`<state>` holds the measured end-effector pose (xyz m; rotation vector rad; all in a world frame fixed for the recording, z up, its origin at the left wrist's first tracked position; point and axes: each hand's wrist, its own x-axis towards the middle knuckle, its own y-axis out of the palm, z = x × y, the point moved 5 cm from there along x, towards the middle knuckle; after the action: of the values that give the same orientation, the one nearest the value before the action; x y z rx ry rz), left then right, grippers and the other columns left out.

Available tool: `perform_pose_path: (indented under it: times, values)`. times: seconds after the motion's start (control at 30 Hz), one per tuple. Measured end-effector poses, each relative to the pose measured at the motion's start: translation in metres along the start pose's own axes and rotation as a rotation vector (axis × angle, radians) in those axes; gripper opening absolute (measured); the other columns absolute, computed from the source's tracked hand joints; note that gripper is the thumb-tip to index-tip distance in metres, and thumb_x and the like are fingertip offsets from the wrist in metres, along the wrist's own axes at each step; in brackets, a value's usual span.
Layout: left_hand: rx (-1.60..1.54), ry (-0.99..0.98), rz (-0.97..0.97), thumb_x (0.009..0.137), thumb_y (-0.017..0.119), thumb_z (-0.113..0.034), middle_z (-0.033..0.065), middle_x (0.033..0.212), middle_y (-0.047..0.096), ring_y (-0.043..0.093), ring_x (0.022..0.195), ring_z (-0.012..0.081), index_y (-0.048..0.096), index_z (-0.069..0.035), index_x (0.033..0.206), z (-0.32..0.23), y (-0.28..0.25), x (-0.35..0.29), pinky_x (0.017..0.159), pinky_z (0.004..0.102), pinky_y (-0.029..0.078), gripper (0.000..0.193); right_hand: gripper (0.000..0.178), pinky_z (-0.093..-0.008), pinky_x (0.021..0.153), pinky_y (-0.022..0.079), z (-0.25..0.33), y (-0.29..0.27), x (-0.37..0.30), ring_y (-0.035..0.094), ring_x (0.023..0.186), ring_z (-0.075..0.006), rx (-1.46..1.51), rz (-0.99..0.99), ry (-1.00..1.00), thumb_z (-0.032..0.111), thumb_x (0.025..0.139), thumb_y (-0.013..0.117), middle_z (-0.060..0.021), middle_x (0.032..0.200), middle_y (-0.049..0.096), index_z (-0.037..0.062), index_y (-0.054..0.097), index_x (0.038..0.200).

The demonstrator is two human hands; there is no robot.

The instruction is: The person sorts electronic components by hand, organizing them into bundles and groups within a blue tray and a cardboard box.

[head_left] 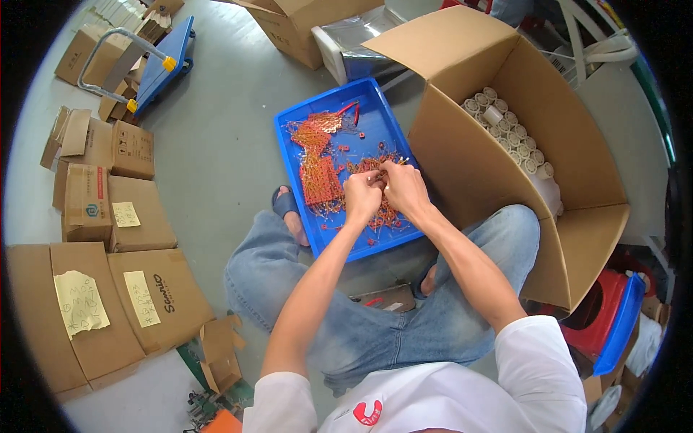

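Just beside left hand point(362, 196), red-orange parts point(320, 180), blue tray point(384, 119).

The head-worn fisheye looks down at the nearby tray point(378, 108) (bent margins somewhat unclear).

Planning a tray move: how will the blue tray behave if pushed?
The blue tray likely keeps its shape, given its raised rim. The small orange-red parts inside, many scattered, would probably slide if it's jolted. Tipping seems unlikely: it looks broad and shallow.
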<state>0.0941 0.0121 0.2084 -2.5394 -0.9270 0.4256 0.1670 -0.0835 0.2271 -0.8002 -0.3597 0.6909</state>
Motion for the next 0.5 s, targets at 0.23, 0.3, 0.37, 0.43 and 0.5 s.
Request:
perform_pose_path:
  times: [0.23, 0.3, 0.37, 0.43, 0.5]
  values:
    - [0.423, 0.102, 0.257, 0.072, 0.078, -0.02, 0.0271, 0.115, 0.062, 0.063, 0.106, 0.034, 0.057, 0.002, 0.124, 0.105, 0.015, 0.036, 0.091, 0.0429, 0.05, 0.06, 0.054, -0.0489, 0.075, 0.054, 0.007, -0.003, -0.012, 0.067, 0.085, -0.0401, -0.237, 0.318, 0.134, 0.009, 0.077, 0.065, -0.0243, 0.09, 0.068, 0.0086, 0.053, 0.13]
    - [0.606, -0.033, 0.176, 0.07, 0.081, -0.028, 0.0266, 0.118, 0.058, 0.059, 0.11, 0.0381, 0.054, 0.003, 0.124, 0.151, -0.006, 0.057, 0.095, 0.0446, 0.048, 0.068, 0.052, -0.0487, 0.075, 0.054, 0.012, 0.001, -0.014, 0.068, 0.085, -0.0387, -0.241, 0.398, 0.043, 0.015, 0.079, 0.068, -0.0237, 0.09, 0.068, 0.0091, 0.054, 0.129]
    - [0.666, -0.212, -0.008, 0.067, 0.083, -0.036, 0.0283, 0.123, 0.052, 0.053, 0.115, 0.0417, 0.047, 0.004, 0.127, 0.188, -0.026, 0.067, 0.098, 0.0467, 0.044, 0.08, 0.04, -0.0487, 0.074, 0.055, 0.015, 0.004, -0.021, 0.068, 0.084, -0.0379, -0.221, 0.418, 0.01, 0.017, 0.08, 0.066, -0.0216, 0.087, 0.069, 0.0087, 0.06, 0.118]
    - [0.681, -0.356, -0.136, 0.065, 0.084, -0.042, 0.0324, 0.135, 0.038, 0.04, 0.126, 0.0451, 0.033, 0.002, 0.136, 0.208, -0.038, 0.071, 0.104, 0.0498, 0.038, 0.099, 0.03, -0.0479, 0.071, 0.056, 0.021, 0.005, -0.026, 0.069, 0.083, -0.0364, -0.208, 0.457, -0.009, 0.017, 0.08, 0.064, -0.0203, 0.085, 0.069, 0.0084, 0.063, 0.109]
    - [0.698, -0.417, -0.16, 0.064, 0.084, -0.048, 0.0362, 0.147, 0.018, 0.021, 0.138, 0.0475, 0.016, -0.001, 0.146, 0.219, -0.038, 0.077, 0.111, 0.0524, 0.028, 0.117, 0.03, -0.0479, 0.071, 0.055, 0.02, 0.013, -0.03, 0.069, 0.083, -0.0359, -0.198, 0.511, -0.031, 0.016, 0.08, 0.064, -0.0194, 0.085, 0.069, 0.0085, 0.064, 0.109]
